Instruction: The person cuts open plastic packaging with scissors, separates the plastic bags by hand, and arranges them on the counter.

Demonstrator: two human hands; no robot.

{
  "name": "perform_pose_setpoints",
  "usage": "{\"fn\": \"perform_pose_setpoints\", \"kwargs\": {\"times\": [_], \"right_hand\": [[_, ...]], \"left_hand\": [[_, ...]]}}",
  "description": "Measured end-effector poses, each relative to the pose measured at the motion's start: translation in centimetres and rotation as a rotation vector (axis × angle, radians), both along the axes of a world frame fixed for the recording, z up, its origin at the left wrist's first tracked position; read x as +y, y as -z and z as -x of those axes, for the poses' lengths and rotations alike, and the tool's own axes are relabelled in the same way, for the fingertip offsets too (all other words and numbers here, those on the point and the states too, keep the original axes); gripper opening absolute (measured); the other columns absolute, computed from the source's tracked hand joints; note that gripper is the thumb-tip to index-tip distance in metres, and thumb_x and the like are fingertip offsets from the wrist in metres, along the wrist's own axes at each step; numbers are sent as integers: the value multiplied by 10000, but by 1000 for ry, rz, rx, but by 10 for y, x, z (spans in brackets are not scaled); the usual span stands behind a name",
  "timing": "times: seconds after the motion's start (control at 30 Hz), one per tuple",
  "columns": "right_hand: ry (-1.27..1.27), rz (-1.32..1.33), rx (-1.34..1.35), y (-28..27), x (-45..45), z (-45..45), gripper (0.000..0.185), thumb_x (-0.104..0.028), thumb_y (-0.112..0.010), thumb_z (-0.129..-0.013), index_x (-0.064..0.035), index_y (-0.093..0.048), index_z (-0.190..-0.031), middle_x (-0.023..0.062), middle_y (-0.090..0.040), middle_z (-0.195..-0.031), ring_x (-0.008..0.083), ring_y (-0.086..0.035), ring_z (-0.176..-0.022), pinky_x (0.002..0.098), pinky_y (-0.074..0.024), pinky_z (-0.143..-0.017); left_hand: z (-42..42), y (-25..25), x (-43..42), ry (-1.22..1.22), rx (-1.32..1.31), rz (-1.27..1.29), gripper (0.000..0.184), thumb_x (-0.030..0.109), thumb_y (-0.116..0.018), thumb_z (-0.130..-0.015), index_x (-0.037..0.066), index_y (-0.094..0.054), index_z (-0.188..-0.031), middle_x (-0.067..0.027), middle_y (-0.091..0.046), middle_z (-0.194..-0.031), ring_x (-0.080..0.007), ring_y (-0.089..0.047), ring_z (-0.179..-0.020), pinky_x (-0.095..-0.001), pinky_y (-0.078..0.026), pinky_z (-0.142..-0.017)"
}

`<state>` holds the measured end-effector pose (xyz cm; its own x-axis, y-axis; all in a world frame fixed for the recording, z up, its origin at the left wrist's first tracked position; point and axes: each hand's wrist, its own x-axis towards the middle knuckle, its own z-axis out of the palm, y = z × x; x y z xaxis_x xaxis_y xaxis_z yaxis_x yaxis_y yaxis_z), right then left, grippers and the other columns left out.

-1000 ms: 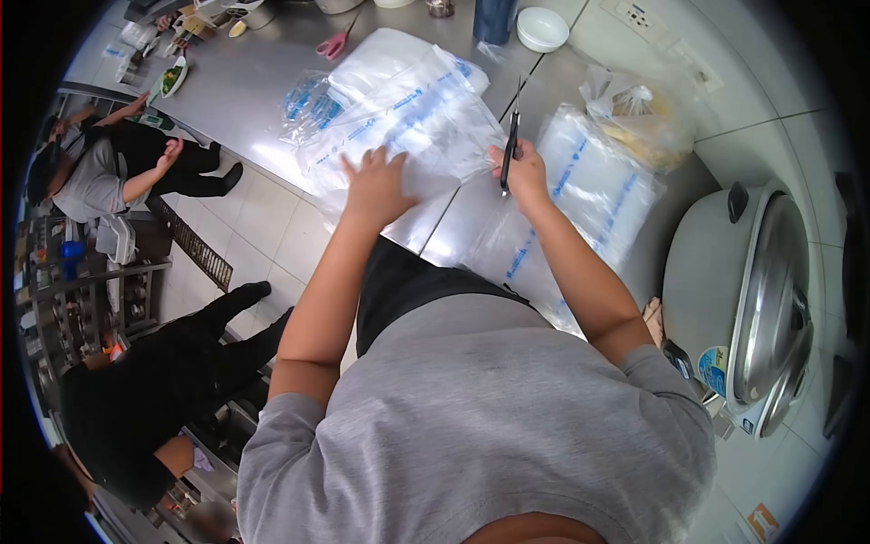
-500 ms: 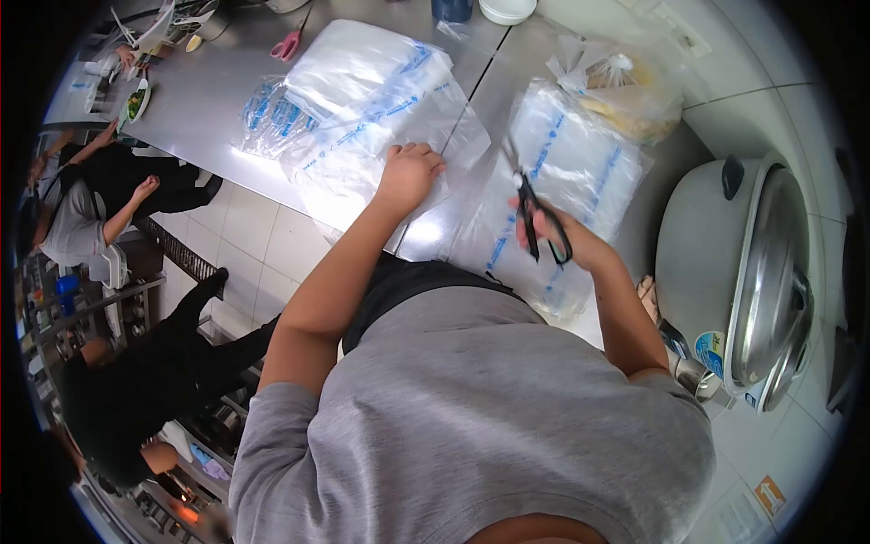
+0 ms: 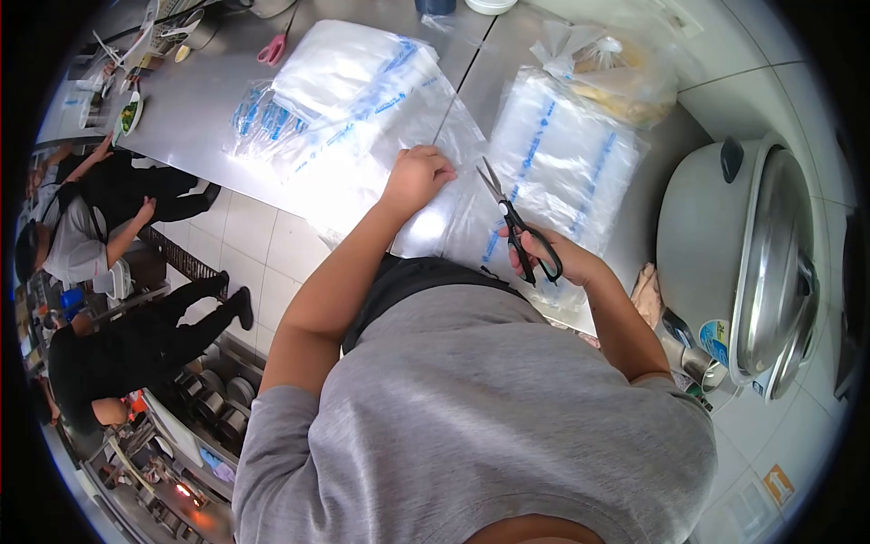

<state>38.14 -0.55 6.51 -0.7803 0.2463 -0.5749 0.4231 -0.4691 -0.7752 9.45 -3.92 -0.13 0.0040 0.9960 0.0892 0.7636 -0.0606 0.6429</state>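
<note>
My right hand (image 3: pixel 564 257) grips black-handled scissors (image 3: pixel 504 210) by the finger loops. Their blades are slightly apart and point up and left, between two stacks of plastic bags. My left hand (image 3: pixel 419 184) is closed, its fingers curled on the edge of a clear plastic bag (image 3: pixel 367 136) with blue print. That bag lies spread over the left part of the steel table, partly over a folded white bag stack (image 3: pixel 340 68). Past the scissors, to the right, rests another stack of blue-printed bags (image 3: pixel 566 150).
Pink-handled scissors (image 3: pixel 271 51) lie at the back left. A knotted bag of food (image 3: pixel 616 77) sits behind the right stack. A large lidded pot (image 3: pixel 711 245) stands at my right. Other people (image 3: pixel 118 363) are on the left, near a stove (image 3: pixel 186 494).
My right hand has drawn the scissors down and left, off the right stack, and the blades now show apart. My left hand stays at the bag's edge. A person in black at left has moved.
</note>
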Motion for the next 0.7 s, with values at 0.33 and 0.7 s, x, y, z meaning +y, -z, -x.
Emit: {"fn": "perform_pose_setpoints", "kwargs": {"times": [0.33, 0.7], "right_hand": [[71, 128, -60, 11, 1, -1, 668, -571, -469, -931, -1, -489, -1279, 39, -583, -823, 142, -578, -717, 274, -448, -631], [185, 90, -59, 6, 11, 11, 547, -510, -542, -922, -11, -571, -1142, 25, -567, -726, 124, -561, -626, 251, -429, -558]], "left_hand": [[0, -7, 1, -202, -360, 135, 151, 142, -760, -747, 17, -680, -775, -109, -642, -794, -201, -604, -689, -306, -478, -630], [-2, -26, -9, 11, 88, -35, 125, 170, -725, -743, 109, -672, -839, -68, -628, -885, -237, -573, -914, -400, -345, -902]]}}
